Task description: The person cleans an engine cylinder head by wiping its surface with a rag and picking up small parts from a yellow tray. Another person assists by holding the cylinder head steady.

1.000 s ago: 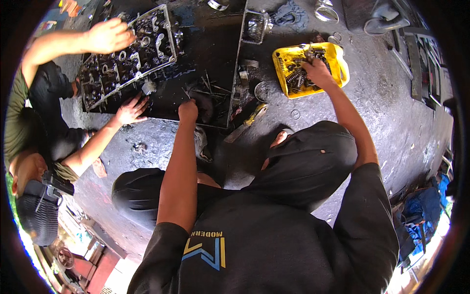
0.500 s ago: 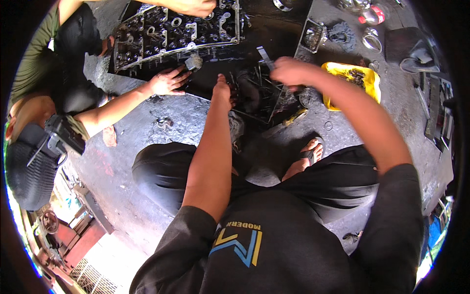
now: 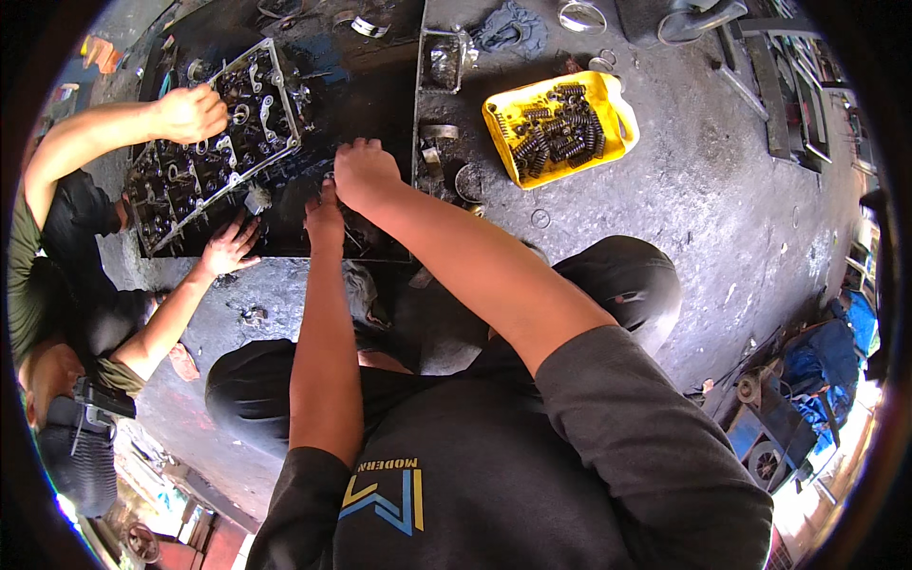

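Observation:
Over the dark, oily tray [image 3: 385, 66], my two hands are close together. My right hand [image 3: 366, 176] is closed, its knuckles up, and what it grips is hidden beneath the fingers. Just left of it and nearer to me, my left hand [image 3: 325, 223] is closed with the thumb side up; anything in it is also hidden. Thin dark rods lie partly seen beneath my hands. To their left is a greasy engine cylinder head [image 3: 228, 142], full of small metal parts.
A co-worker's hand [image 3: 195, 112] is above the cylinder head; their other hand [image 3: 231, 249] rests beside a small grey block [image 3: 256, 198]. A cut yellow container [image 3: 622, 100] of coil springs [image 3: 570, 123] stands right. Behind it lie a blue-grey rag [image 3: 513, 28] and metal rings [image 3: 581, 17].
My view has swung right. My right hand, which held up a flat metal strip, has come down beside my left; the strip no longer shows. The co-worker's far hand has moved over the cylinder head.

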The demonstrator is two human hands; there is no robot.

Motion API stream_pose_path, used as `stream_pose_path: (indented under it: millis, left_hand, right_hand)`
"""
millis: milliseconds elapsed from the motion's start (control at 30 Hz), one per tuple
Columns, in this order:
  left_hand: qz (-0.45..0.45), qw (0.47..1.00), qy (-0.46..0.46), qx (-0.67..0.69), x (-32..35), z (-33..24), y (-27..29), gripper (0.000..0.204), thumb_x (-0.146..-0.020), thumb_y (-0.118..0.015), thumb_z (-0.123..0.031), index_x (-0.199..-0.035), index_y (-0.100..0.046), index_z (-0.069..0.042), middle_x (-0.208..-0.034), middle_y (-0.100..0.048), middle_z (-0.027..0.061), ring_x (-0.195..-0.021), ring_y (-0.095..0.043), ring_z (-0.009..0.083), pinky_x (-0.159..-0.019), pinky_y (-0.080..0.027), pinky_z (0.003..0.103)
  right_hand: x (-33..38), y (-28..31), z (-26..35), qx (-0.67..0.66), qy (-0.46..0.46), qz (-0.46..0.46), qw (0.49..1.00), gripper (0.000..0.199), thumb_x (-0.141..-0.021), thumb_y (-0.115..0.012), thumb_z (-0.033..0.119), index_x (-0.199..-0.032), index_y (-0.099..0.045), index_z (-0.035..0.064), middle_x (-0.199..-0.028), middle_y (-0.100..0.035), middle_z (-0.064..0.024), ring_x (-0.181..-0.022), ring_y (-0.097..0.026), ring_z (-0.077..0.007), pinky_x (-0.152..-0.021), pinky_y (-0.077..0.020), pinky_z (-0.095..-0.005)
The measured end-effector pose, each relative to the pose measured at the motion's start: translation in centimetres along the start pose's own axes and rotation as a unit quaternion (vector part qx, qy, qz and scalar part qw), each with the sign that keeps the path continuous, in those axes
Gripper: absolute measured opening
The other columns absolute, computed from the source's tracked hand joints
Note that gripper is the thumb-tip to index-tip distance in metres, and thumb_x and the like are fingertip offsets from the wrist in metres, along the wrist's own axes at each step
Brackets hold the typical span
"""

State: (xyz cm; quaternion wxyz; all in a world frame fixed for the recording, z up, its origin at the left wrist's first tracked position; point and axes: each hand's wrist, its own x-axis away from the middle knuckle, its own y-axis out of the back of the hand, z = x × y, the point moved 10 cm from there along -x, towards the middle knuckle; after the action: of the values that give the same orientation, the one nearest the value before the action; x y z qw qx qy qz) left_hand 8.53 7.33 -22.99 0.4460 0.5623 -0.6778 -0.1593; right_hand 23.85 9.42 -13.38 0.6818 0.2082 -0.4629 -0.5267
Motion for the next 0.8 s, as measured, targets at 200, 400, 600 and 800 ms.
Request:
stream_pose_path:
  millis: [200, 400, 600, 800]
  left_hand:
    - [0.069, 0.946, -0.016, -0.315, 0.7, 1.7, -1.7, 0.059, -0.09, -0.054, -0.036, -0.142, -0.039, -0.012, -0.129, -0.056, 0.0193, -0.116, -0.057, 0.0314, -0.103, -0.038, 0.047]
    - [0.148, 0.868, -0.084, -0.466, 1.0, 4.5, -1.8, 0.033, -0.088, -0.053, -0.034, -0.115, -0.066, -0.022, -0.115, -0.066, 0.015, -0.108, -0.063, 0.0316, -0.105, -0.036, 0.045]
    - [-0.061, 0.982, 0.097, 0.151, 1.1, 9.1, -0.4, 0.062, -0.079, -0.072, -0.031, -0.126, -0.054, 0.005, -0.127, -0.056, 0.0246, -0.119, -0.053, 0.0362, -0.1, -0.041, 0.037]
    - [-0.16, 0.985, -0.059, -0.013, 0.8, 6.3, 3.1, 0.028, -0.085, -0.059, -0.023, -0.097, -0.07, -0.001, -0.104, -0.066, 0.023, -0.098, -0.063, 0.0392, -0.087, -0.049, 0.041]
  right_hand:
    - [3.3, -5.9, -0.4, 0.03, 0.058, 0.041, 0.997, 0.042, -0.079, -0.065, 0.02, -0.112, -0.056, -0.0044, -0.115, -0.059, -0.0258, -0.108, -0.059, -0.0394, -0.085, -0.0536, -0.0458]
    - [1.3, -6.5, 0.9, -0.05, 0.118, 0.139, 0.982, 0.028, -0.078, -0.061, 0.013, -0.103, -0.068, 0.0042, -0.103, -0.068, -0.0198, -0.099, -0.065, -0.0363, -0.084, -0.0526, -0.0471]
    - [0.4, -4.8, -0.3, 0.017, 0.08, 0.148, 0.986, 0.056, -0.074, -0.066, 0.02, -0.129, -0.054, 0.0101, -0.128, -0.052, -0.0255, -0.118, -0.053, -0.0392, -0.097, -0.0464, -0.0448]
    - [4.3, -9.7, 5.6, 0.142, 0.2, 0.098, 0.964, 0.062, -0.072, -0.068, 0.017, -0.131, -0.05, 0.0117, -0.13, -0.045, -0.0216, -0.122, -0.045, -0.0416, -0.093, -0.0504, -0.0472]
